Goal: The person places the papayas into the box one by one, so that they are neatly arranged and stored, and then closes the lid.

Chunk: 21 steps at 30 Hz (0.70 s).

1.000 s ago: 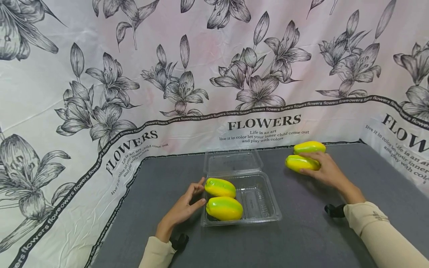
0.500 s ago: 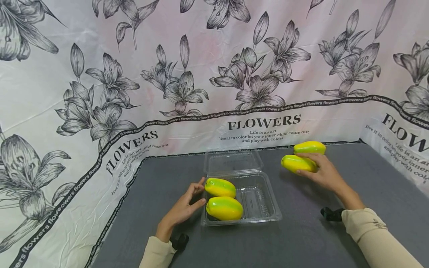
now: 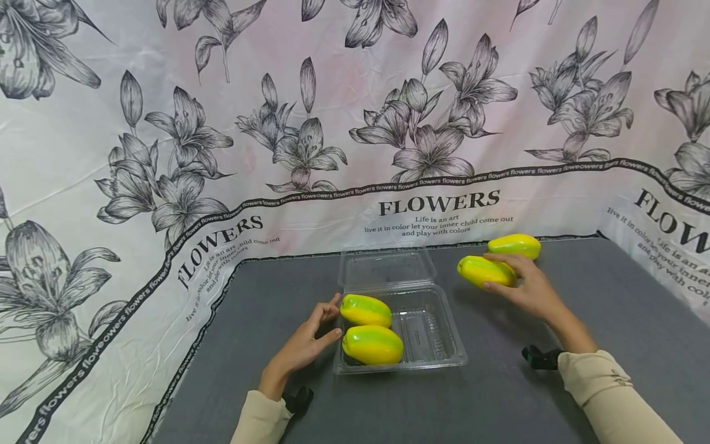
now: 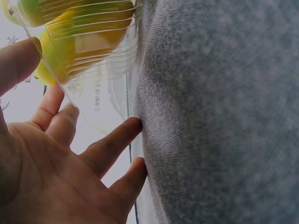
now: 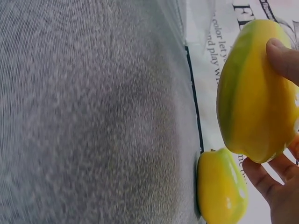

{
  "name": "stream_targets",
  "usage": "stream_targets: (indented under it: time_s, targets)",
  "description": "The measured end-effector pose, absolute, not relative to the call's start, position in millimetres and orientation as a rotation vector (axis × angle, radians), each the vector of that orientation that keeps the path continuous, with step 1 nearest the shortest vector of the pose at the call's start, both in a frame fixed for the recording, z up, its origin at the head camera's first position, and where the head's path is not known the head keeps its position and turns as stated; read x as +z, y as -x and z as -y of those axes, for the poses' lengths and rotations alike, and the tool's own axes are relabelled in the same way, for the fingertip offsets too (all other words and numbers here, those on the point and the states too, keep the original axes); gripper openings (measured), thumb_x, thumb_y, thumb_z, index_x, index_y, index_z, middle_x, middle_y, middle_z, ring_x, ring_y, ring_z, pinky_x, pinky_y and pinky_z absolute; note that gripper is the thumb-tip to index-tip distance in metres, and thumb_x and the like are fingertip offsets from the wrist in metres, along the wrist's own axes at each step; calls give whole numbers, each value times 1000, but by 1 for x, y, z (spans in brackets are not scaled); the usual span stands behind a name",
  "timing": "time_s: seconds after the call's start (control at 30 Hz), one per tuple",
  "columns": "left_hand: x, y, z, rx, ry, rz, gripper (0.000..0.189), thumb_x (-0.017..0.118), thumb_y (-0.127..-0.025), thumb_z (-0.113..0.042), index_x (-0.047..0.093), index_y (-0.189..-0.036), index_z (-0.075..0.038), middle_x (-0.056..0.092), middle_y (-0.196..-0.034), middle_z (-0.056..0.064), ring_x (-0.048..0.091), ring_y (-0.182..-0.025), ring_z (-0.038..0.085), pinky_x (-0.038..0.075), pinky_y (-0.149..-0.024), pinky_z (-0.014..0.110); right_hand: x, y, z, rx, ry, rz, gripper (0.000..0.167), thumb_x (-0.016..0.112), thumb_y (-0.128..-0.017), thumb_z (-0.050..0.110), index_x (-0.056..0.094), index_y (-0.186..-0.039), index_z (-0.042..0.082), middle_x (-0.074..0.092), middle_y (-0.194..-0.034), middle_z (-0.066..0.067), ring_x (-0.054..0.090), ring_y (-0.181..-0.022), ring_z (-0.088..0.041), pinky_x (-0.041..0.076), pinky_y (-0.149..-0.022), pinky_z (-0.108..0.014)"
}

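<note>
My right hand (image 3: pixel 534 295) grips a yellow-green papaya (image 3: pixel 482 271) between thumb and fingers. The right wrist view shows this papaya (image 5: pixel 254 93) raised off the grey tabletop. Just behind it in the head view lies another papaya (image 3: pixel 516 245), on the table at the back right. A clear plastic clamshell box (image 3: pixel 456 345) stands at the middle with its lid (image 3: pixel 388 269) folded back. Two papayas (image 3: pixel 366 310) lie side by side in its left half. My left hand (image 3: pixel 302 345) rests at the box's left edge, fingers spread; its thumb (image 4: pixel 21 63) is right at the plastic rim.
A grey cloth (image 3: pixel 410 407) covers the table. Behind and at both sides hangs a white curtain (image 3: pixel 310 228) with flower prints and lettering, meeting the table's back edge. Each wrist wears a small black camera (image 3: pixel 540 357).
My right hand has lifted its papaya and moved it left towards the box, away from the one behind. My left hand and the box have stayed put.
</note>
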<state>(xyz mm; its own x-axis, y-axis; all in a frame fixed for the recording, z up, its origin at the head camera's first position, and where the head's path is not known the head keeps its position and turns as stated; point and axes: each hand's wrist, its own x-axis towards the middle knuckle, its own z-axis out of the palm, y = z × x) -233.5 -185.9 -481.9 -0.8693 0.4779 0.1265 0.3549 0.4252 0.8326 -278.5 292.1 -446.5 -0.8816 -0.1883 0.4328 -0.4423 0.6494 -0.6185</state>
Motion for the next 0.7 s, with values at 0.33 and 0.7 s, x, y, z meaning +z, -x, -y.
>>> stream_targets:
  time_s: [0.33, 0.7]
  targets:
    - [-481, 234, 184, 1440, -744, -2542, 41, 60, -104, -27, 41, -136, -9, 19, -172, 0, 39, -149, 35, 28, -118, 67, -442, 275, -280, 1103, -459, 2565, 59, 82, -88, 24, 60, -141, 11, 47, -150, -28, 45, -132, -48, 42, -93, -64]
    - [-480, 233, 184, 1440, -753, -2540, 40, 59, -104, -22, 41, -136, -8, 18, -172, 2, 39, -149, 36, 28, -117, 68, -437, 273, -268, 1135, -410, 2604, 62, 80, -90, 29, 56, -145, 12, 47, -149, -27, 47, -129, -46, 43, -93, -60]
